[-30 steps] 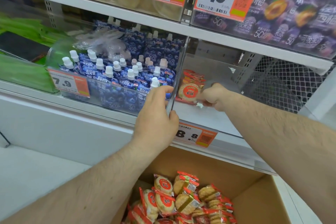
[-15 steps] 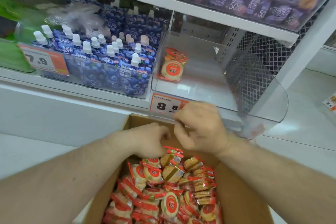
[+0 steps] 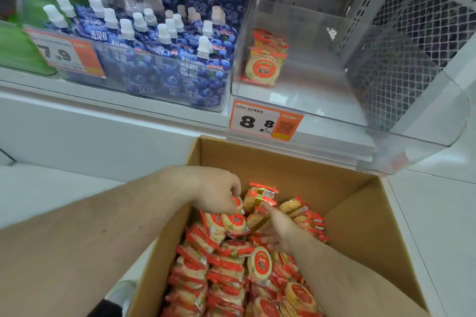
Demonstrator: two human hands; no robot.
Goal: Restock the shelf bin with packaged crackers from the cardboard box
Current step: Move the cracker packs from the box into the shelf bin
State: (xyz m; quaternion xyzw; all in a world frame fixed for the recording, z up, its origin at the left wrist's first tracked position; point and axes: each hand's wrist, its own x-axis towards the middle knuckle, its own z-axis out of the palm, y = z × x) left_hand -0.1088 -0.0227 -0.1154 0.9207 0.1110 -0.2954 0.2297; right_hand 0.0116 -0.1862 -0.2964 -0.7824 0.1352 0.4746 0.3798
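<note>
White shelf (image 3: 110, 110); clear shelf bin (image 3: 425, 121) tagged "8.8" (image 3: 265, 122), a few cracker packs (image 3: 264, 65) at its left wall. Neighbour bin: blue pouches (image 3: 159, 41), "50%", tag "7.9" (image 3: 64, 55). Cardboard box (image 3: 360, 226) below, full of red-orange crackers (image 3: 224, 273). Left hand (image 3: 216, 194) pinches a pack at far edge; right hand (image 3: 277, 230) grasps another.

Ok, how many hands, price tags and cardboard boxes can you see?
Hands: 2, the left hand, gripping a cracker pack, and the right hand
Price tags: 2, the 7.9 tag and the 8.8 tag
Cardboard boxes: 1
Total: 5
</note>
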